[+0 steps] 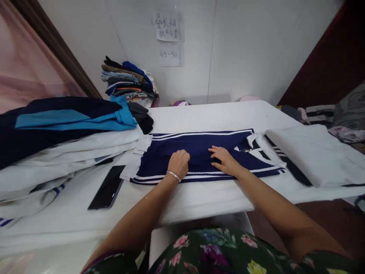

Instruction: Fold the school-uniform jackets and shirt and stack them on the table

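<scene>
Tabletop (205, 116) stretches in white behind the folded navy zip-neck top (196, 152) as far as its back edge near the wall (242, 49); a narrower strip shows between the top's near striped border and the front edge. The top lies flat in front of the person, collar (258, 152) to the right, white bands at its left end.

Both hands rest on it, apart from each other. The left hand (178, 165), with a bracelet (173, 176) at the wrist, has its fingers curled down on the fabric; whether they pinch it, I cannot tell. The right hand (224, 161) lies nearer the collar, fingers loosely spread.

Sideways room is tight. A folded white garment (319, 156) with dark, striped cloth showing at its left side sits just beside the collar. On the left, a phone (107, 188) lies near the white bands, with white clothes (71, 152) heaped beyond it under a navy and bright-blue garment (71, 118). Behind that heap, a clothes stack (128, 82) rises by the wall. Two paper sheets (170, 28) are fixed above, the lower reading 45-50.

The heap runs out of view at the left, by a pink curtain (28, 61). Fabrics (319, 114) at far right are partly hidden and hard to separate.
</scene>
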The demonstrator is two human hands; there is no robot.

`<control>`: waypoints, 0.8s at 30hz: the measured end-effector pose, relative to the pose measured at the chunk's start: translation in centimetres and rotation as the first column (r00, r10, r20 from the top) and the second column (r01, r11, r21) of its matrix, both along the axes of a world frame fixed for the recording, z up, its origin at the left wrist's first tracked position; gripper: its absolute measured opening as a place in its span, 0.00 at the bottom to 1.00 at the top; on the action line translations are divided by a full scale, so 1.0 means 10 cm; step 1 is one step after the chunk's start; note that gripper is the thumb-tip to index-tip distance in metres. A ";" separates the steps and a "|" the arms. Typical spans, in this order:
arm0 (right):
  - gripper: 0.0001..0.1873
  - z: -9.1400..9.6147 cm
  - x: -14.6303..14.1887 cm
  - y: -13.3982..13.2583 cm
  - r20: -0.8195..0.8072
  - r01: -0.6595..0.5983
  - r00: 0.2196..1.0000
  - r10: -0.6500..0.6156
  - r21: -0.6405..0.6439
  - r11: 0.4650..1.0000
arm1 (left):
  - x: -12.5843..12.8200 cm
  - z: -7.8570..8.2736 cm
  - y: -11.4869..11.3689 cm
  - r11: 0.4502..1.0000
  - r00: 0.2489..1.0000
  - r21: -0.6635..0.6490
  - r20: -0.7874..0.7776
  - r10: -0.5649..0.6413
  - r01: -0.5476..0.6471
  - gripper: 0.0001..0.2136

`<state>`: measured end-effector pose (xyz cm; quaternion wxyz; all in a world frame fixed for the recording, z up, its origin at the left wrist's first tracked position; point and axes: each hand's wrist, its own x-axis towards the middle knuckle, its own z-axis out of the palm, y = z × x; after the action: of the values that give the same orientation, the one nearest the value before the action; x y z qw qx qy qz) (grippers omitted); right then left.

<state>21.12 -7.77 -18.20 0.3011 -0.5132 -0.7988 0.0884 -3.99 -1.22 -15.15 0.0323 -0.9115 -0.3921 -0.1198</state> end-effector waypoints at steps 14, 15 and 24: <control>0.07 -0.10 0.02 0.01 0.039 -0.005 0.999 0.005 -0.009 1.000 | -0.33 0.04 0.12 0.981 0.983 -0.095 -0.093 0.159 -0.168 0.08; 0.06 -0.10 0.02 0.01 0.037 -0.005 0.999 0.005 -0.007 1.000 | -0.37 0.05 0.15 0.976 0.978 -0.088 -0.078 0.194 -0.200 0.08; 0.07 -0.15 0.05 0.00 0.044 -0.011 0.999 0.009 0.049 0.999 | -0.68 0.06 0.41 0.898 0.907 -0.137 -0.001 0.422 -0.418 0.10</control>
<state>21.57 -7.74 -19.72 0.2957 -0.5033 -0.8098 0.0589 -10.83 2.84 -14.54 -0.0095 -0.8038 -0.5870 -0.0964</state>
